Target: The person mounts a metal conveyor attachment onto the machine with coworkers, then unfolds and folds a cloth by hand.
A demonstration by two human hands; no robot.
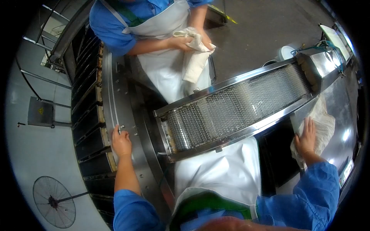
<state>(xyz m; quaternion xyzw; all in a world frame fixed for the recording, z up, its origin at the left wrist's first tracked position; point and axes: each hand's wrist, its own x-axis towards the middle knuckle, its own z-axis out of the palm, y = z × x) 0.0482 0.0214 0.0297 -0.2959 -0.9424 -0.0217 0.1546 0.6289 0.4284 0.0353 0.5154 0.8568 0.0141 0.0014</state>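
My left hand [121, 143] rests on the curved metal rim [115, 96] of the machine at left, close to a small bolt [122, 127]. Its fingers are curled, and whatever they may hold is too small to make out. At the right, my right hand [307, 135] lies flat with outstretched fingers on a cream cloth [324, 122]. That cloth is spread on a shiny metal housing [341, 111]. Between my arms stretches a conveyor with a metal mesh belt [227, 109], framed by steel side rails.
Across the conveyor stands a co-worker in a white apron [163, 73], both hands on a cream cloth [197, 63]. Dark slats [86, 111] line the machine at left. A round fan [54, 202] and a grey electrical box [40, 111] are further left. A white bucket [286, 52] stands behind the conveyor.
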